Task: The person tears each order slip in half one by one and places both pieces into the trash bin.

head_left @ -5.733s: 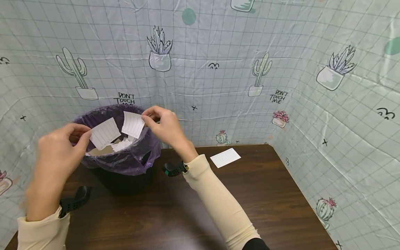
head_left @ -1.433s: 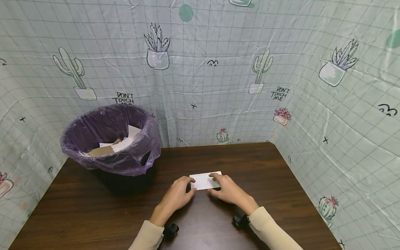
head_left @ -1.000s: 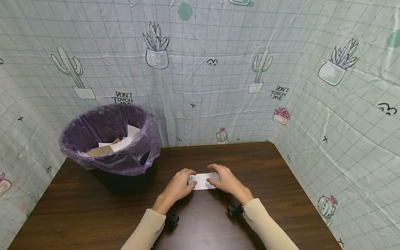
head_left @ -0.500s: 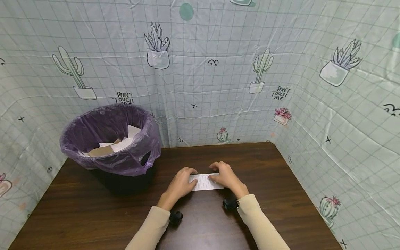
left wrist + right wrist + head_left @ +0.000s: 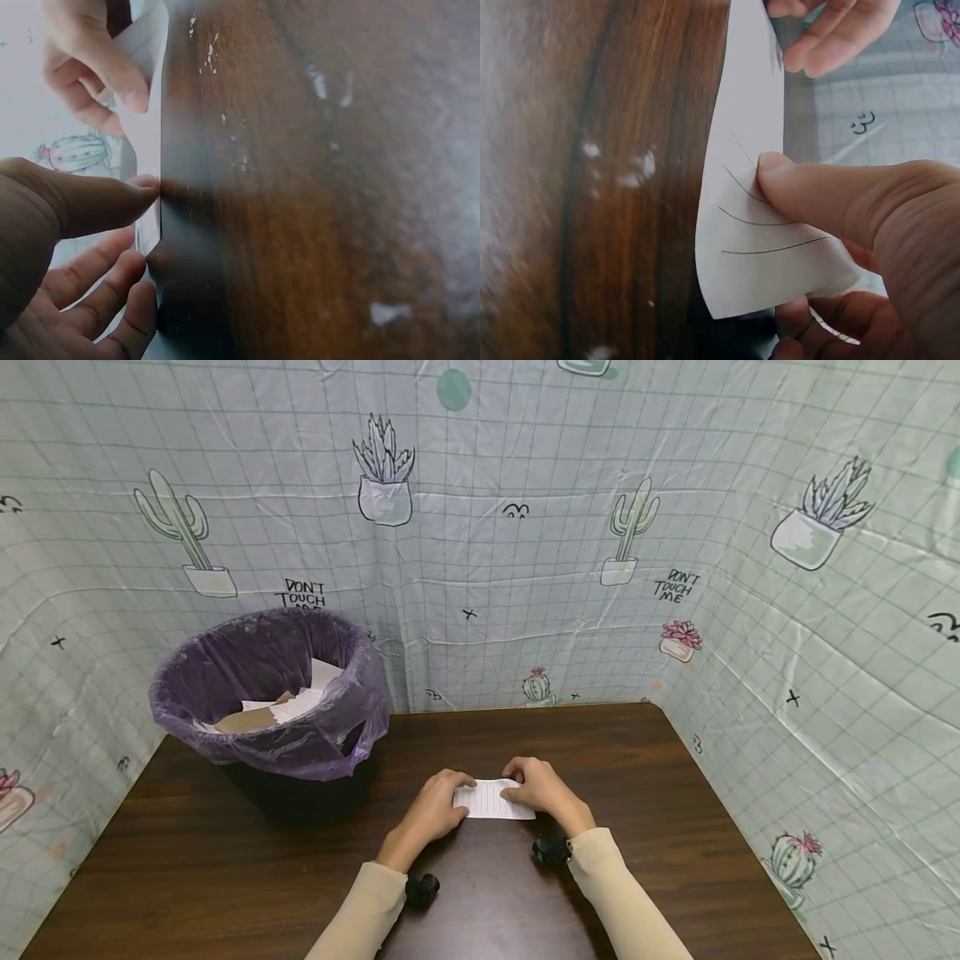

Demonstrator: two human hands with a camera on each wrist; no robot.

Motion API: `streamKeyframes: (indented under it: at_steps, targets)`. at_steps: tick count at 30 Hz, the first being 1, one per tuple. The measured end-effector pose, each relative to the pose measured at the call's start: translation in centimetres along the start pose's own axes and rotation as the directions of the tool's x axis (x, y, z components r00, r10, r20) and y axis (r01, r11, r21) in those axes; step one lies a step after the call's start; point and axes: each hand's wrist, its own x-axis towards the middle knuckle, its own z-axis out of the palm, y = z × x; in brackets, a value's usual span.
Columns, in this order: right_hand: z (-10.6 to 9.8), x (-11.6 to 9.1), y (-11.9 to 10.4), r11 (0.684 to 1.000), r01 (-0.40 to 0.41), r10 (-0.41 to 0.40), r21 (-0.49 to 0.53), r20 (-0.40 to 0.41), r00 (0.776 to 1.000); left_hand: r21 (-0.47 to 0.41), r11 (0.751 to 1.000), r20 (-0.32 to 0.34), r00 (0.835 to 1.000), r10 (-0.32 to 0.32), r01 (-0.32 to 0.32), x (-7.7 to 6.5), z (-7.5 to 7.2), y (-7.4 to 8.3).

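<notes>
A small white lined paper card (image 5: 491, 799) lies on the brown table between the two hands, its right part bent up. At its left end is my left hand (image 5: 437, 806), thumb at the near corner and fingers at the far edge; in the left wrist view that thumb (image 5: 105, 201) touches the card. My right hand (image 5: 545, 791) pinches the right part, with its thumb (image 5: 810, 184) on the lined face and fingers behind. The right end curls in the right wrist view. Most fingertips behind the card are hidden.
A black bin with a purple liner (image 5: 360, 681) stands on the table at the left. Paper pieces (image 5: 300, 703) and brown cardboard (image 5: 245, 720) show inside it. Cactus-printed cloth (image 5: 472, 560) hangs behind the table (image 5: 465, 902) and along its sides.
Earlier, each hand held a paper piece over the bin, and the card lay at the back right. Since then both hands have moved to that card, now front centre; lately the right fingers closed onto it.
</notes>
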Motion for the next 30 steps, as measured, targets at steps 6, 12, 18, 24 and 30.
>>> streamKeyframes:
  at_steps: [6,12,18,24,30]
  targets:
    - [0.6,-0.4,-0.1,0.998,0.040,-0.039,0.042,-0.041,0.998,-0.016,1.000,-0.012,1.000,0.000,0.000,-0.6,0.1,-0.1]
    - [1.3,-0.8,-0.3,0.993,0.083,-0.076,0.080,-0.084,0.994,-0.035,0.999,-0.042,0.999,0.009,-0.010,-1.2,0.0,-0.2]
    - [1.8,-1.3,-0.7,0.986,0.109,-0.097,0.127,-0.092,0.991,-0.036,0.999,-0.086,0.996,0.026,-0.029,-1.8,0.0,-0.5]
    - [2.3,-2.0,-1.1,0.976,0.144,-0.129,0.162,-0.100,0.987,-0.011,0.999,-0.152,0.988,0.040,-0.042,-2.2,0.0,-0.6]
    - [2.9,-2.6,-1.6,0.972,0.166,-0.150,0.165,-0.105,0.983,0.004,1.000,-0.196,0.981,0.009,-0.008,-2.9,-0.1,-0.7]
